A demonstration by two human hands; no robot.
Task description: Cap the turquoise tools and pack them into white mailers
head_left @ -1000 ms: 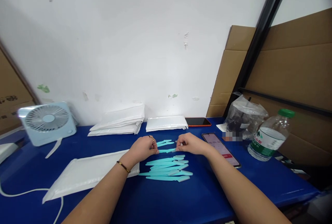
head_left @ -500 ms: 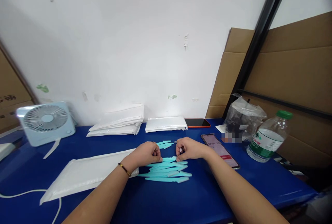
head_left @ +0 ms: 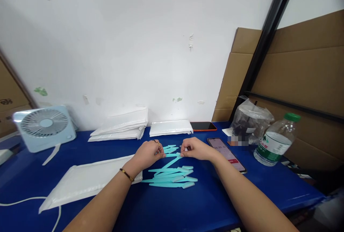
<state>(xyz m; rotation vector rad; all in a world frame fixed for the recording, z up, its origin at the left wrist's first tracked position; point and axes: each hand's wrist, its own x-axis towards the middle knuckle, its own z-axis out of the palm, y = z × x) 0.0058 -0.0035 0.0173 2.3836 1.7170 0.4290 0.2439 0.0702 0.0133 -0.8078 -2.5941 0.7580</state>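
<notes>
A turquoise eyebrow razor (head_left: 172, 155) lies level between my two hands, pinched at both ends. The fingertips of my left hand (head_left: 150, 152) are closed on its left end. At its right end, the thumb and fingers of my right hand (head_left: 194, 148) are closed. A second razor (head_left: 169, 165) slants down to the left from near my right fingertips; whether it is held too, I cannot tell. Closer to me, several more razors (head_left: 172, 185) lie roughly side by side on the blue table (head_left: 166, 210). Beyond my hands sits a smaller group of razors (head_left: 170, 149), partly hidden by my left hand.
A white padded envelope (head_left: 88, 181) lies under my left forearm. Behind are stacked envelopes (head_left: 120, 126), another white envelope pile (head_left: 170, 128) and a red-edged phone (head_left: 204, 126). A lit phone (head_left: 227, 155), bagged cup (head_left: 248, 122) and water bottle (head_left: 276, 142) stand right; a fan (head_left: 45, 126) left.
Both hands have moved a little away from me, carrying a razor from the near group towards the far group. A second razor now lies at a slant behind the near ones.
</notes>
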